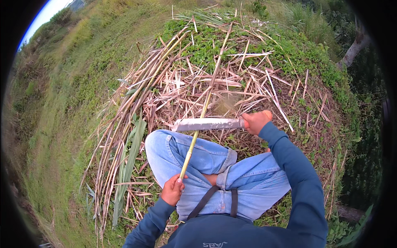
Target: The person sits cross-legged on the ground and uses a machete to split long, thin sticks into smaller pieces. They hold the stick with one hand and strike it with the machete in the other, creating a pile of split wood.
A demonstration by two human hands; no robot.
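Note:
My left hand (pixel 172 190) is closed round the near end of a long yellow-green cane stalk (pixel 189 153), just over my left thigh. The stalk slants away from me across my leg and onto the litter ahead. In my right hand (pixel 255 122) is the orange handle of a machete (pixel 209 124). Its broad, pale blade lies crosswise over the stalk, pointing left, just beyond my knees. Whether the edge touches the stalk or only passes above it, I cannot tell.
A long bundle of cut stalks (pixel 124 120) lies to my left, with a green leaf (pixel 131 165) along its near side. Dry husk strips (pixel 178 89) litter the ground ahead among low green plants (pixel 206 58). A tree trunk (pixel 355 50) stands at the far right. My crossed legs are in jeans (pixel 256 177).

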